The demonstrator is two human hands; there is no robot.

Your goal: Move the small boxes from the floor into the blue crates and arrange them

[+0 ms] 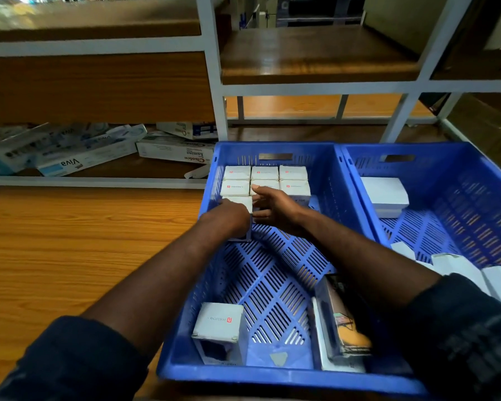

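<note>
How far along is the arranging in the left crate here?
Done: six small boxes sit in two neat rows at the far end of the left crate. In hand: the left hand grips a seventh box, starting a third row; the right hand reaches beside it, fingers straight. Left: a loose box in the near corner, and white boxes lying unsorted in the right crate.

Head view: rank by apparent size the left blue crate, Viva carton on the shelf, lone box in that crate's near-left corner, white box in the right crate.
1. left blue crate
2. Viva carton
3. lone box and white box: similar; the lone box is nearer the camera, so unranked.
</note>
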